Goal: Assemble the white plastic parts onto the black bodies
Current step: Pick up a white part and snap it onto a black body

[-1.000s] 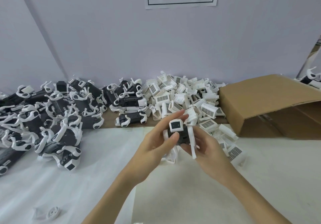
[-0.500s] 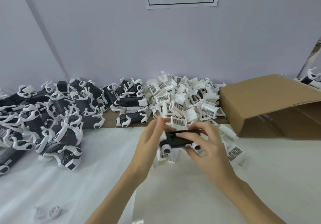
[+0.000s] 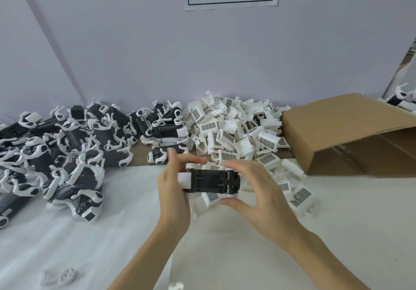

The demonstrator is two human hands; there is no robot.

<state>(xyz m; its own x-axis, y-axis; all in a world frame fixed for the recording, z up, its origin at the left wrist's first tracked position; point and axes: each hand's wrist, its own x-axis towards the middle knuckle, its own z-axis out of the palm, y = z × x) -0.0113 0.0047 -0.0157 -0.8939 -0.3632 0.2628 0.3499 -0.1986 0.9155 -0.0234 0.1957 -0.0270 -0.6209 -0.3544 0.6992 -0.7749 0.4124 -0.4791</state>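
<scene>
A loose white wheel-like piece (image 3: 67, 277) is lying on the near desk (image 3: 337, 233). Above the desk, a black body (image 3: 211, 180) is being held level between both hands, gripped at its white-capped end by the left hand (image 3: 174, 190) and pinched at the other end by the right hand (image 3: 254, 190). Behind, white plastic parts (image 3: 238, 132) are being heaped beside a cardboard box (image 3: 349, 132), with assembled bodies (image 3: 67, 150) piled left.

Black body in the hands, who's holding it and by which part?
Both hands hold the black body level by its ends: the left hand grips the white-capped left end, the right hand pinches the right end between fingers and thumb.
</scene>
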